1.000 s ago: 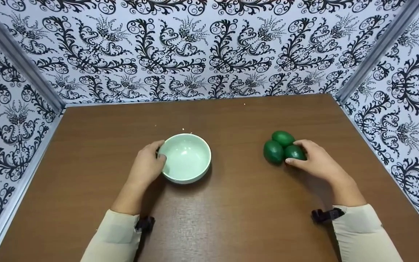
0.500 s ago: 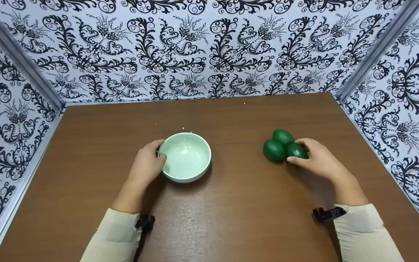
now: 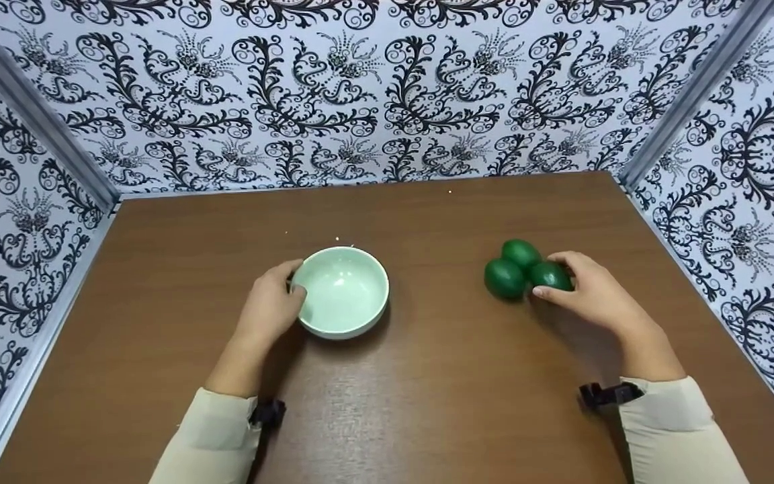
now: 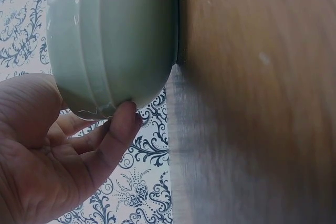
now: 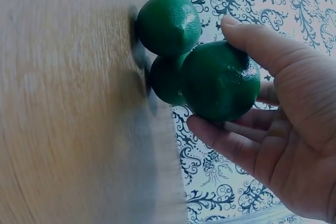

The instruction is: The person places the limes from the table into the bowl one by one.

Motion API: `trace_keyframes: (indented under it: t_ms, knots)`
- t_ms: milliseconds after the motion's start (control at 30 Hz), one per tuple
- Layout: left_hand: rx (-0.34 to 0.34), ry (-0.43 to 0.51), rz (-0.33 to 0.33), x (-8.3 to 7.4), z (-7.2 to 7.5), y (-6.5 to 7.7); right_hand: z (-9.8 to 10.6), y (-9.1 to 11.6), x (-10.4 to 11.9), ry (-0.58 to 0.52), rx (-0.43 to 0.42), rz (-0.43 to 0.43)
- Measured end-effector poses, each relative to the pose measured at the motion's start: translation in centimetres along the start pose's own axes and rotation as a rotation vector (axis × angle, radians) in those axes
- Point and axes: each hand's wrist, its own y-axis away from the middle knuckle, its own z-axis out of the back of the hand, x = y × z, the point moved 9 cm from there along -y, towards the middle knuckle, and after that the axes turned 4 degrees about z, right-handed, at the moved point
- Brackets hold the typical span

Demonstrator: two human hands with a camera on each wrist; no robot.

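My left hand [image 3: 271, 302] grips the left side of a pale green bowl [image 3: 343, 292], thumb over the rim and fingers against the outer wall. The bowl stands upright on the table, and its inside is bare. In the left wrist view the fingertips [image 4: 125, 116] press the side of the bowl [image 4: 126, 35]. On the right, my right hand [image 3: 595, 292] holds a dark green lime [image 3: 549, 275] between thumb and fingers. The right wrist view shows this lime [image 5: 220, 82] raised off the table. Two more limes, one nearer [image 3: 505, 279] and one behind [image 3: 521, 253], lie close beside it.
The brown wooden table [image 3: 414, 390] is enclosed by patterned black-and-white walls [image 3: 360, 87] at the back and sides. Small white specks [image 3: 337, 238] lie behind the bowl. A dark strap device [image 3: 609, 395] sits on the right wrist, another [image 3: 267, 413] on the left.
My right hand has shifted slightly right and up with the lime in its fingers. The two other limes have nudged a little. My left hand and the bowl stay in place.
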Motion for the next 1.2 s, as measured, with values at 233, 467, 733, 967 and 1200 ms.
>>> trace_keyframes:
  t_ms: [233, 467, 733, 967, 1200]
  knots:
    - [0.02, 0.001, 0.027, 0.2, -0.1, 0.1, 0.1, 0.1, 0.5, -0.013, -0.02, 0.023]
    - [0.016, -0.011, 0.021, 0.0, 0.0, 0.1, -0.1, 0.1, 1.1, -0.032, -0.045, 0.038]
    - [0.036, -0.004, 0.042, 0.2, -0.2, 0.1, -0.1, -0.2, 1.8, -0.064, -0.079, 0.058]
    - [0.029, 0.0, 0.034, 0.2, -0.2, 0.1, -0.4, -0.3, 2.3, -0.071, -0.087, 0.083]
    - [0.017, 0.002, 0.022, 0.1, 0.0, 0.2, -0.6, -0.4, 2.9, -0.047, -0.1, 0.112]
